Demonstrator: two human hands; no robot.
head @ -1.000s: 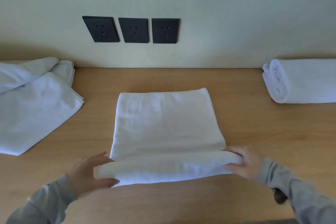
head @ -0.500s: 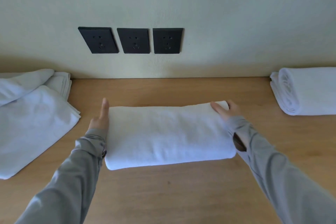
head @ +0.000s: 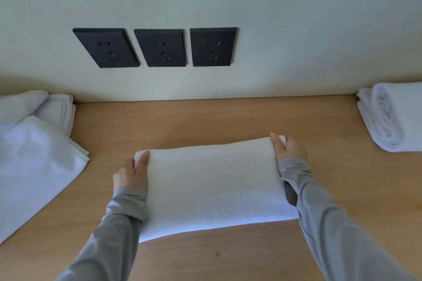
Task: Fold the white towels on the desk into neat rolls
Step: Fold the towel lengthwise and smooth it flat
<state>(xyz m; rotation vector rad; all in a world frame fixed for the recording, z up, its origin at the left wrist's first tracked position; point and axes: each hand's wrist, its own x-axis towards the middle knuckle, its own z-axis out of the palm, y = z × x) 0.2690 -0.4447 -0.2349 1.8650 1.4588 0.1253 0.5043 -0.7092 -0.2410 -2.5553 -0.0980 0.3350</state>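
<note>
Both arms are reaching forward, grey sleeves to the wrists. Left hand (head: 131,172) is gripping the left end of the towel roll (head: 212,185), thumb on top; right hand (head: 290,148) is clasping its far right corner likewise. The roll is lying between the hands, mid-desk (head: 228,118). Loose towels (head: 34,166) are lying left, finished roll (head: 395,118) far right.

One head-worn wide-angle view looks forward and down across the desk (head: 228,121) to the wall (head: 296,18). Range is close: left hand (head: 131,175), right hand (head: 288,148) and towel (head: 210,185) fill the lower centre.
</note>
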